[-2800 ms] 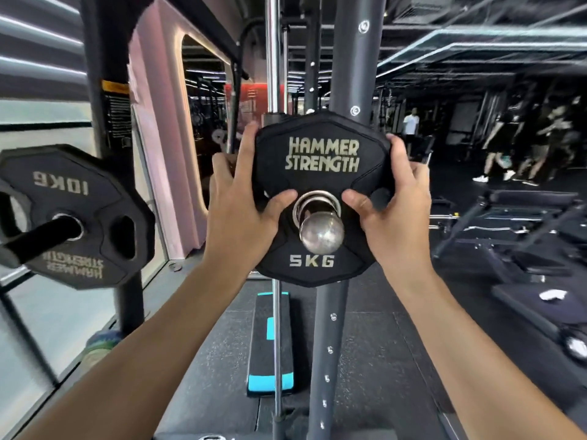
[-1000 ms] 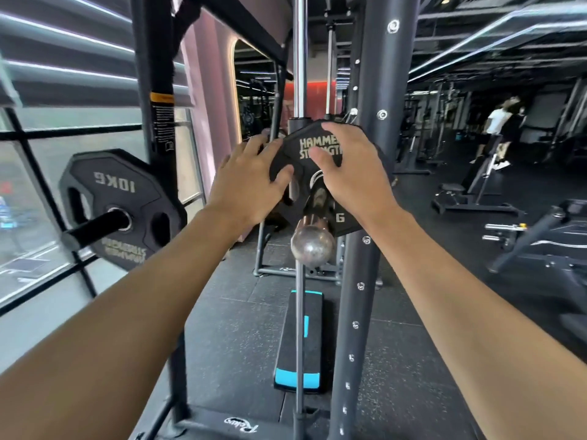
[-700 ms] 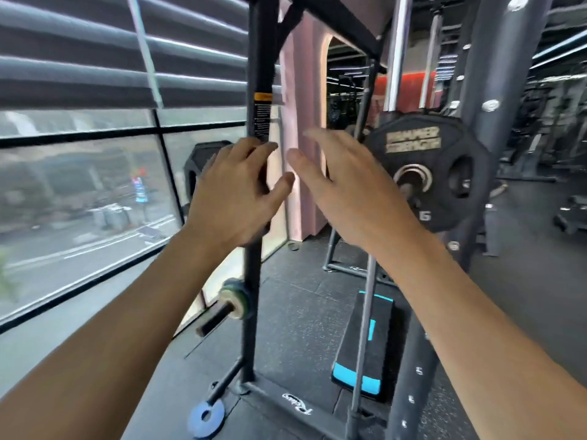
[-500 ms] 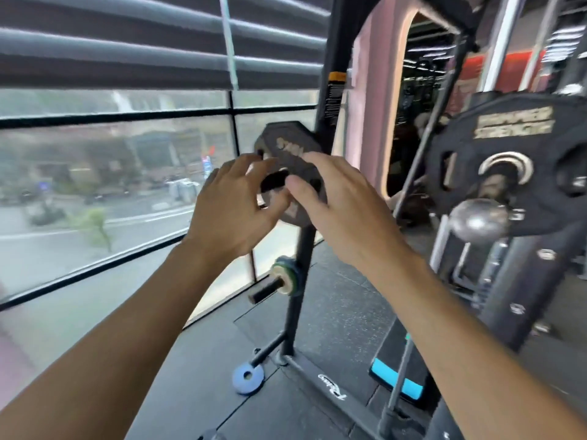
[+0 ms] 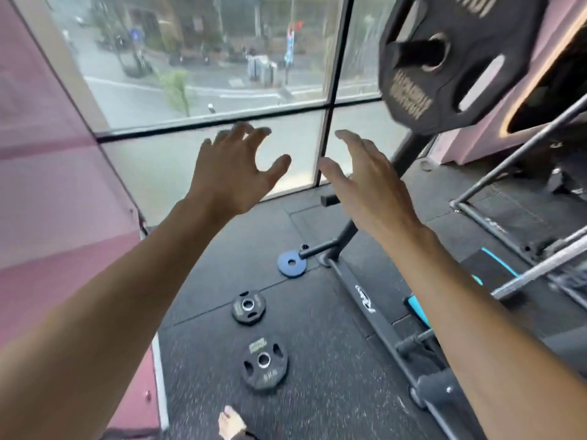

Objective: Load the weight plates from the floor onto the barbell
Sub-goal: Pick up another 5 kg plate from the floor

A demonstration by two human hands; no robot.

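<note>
Two black plates (image 5: 264, 362) flat on floor, left hand (image 5: 233, 173) and right hand (image 5: 365, 185) empty.

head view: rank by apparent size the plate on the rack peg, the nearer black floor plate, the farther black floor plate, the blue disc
1. plate on the rack peg, also closest to the camera
2. nearer black floor plate
3. farther black floor plate
4. blue disc, farthest, so unsure against the third

Big plate (image 5: 457, 58) on rack peg cut off by top edge; lettering smeared, can't read weight. Near floor plate (image 5: 264, 366): gold text and weight mark too blurred for me to read. Far floor plate (image 5: 248, 307): markings too small. Foot (image 5: 231, 424) cropped at bottom edge. Both my forearms run out of frame. Barbell (image 5: 540, 274) exits right edge, sleeve end unseen. Right hand (image 5: 368, 188) hides part of rack upright (image 5: 409, 154).
</note>
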